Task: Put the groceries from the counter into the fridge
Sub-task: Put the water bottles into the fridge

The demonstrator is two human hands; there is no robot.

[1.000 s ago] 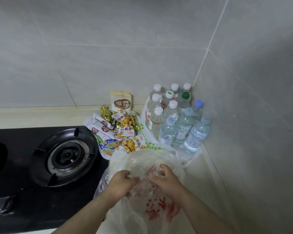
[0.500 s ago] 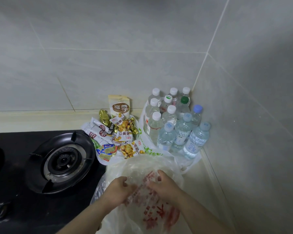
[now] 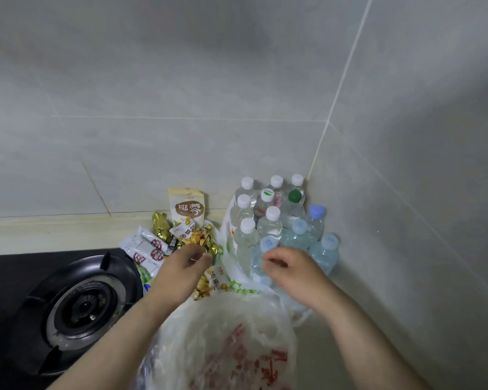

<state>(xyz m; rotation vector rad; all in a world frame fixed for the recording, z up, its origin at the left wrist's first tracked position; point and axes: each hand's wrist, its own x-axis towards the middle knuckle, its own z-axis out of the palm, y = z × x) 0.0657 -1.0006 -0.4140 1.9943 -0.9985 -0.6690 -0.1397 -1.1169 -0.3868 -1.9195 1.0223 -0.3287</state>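
Several water bottles (image 3: 271, 223) stand packed in the counter's back right corner on a white bag. Left of them lies a pile of snack packets (image 3: 186, 237) with an upright beige pouch (image 3: 186, 208) behind. A translucent plastic bag with red print (image 3: 231, 344) sits in front, nearest me. My left hand (image 3: 181, 273) is over the snack pile, fingers loosely curled, holding nothing I can see. My right hand (image 3: 293, 274) hovers in front of the bottles, fingers loosely curled and empty.
A black gas hob with a round burner (image 3: 82, 308) fills the left side, right beside the snacks. Grey tiled walls (image 3: 406, 192) close in behind and on the right. The beige counter (image 3: 54, 232) runs along the back wall.
Both hands have let go of the translucent bag and moved forward, the left towards the snacks, the right towards the bottles. The view has tilted up slightly.
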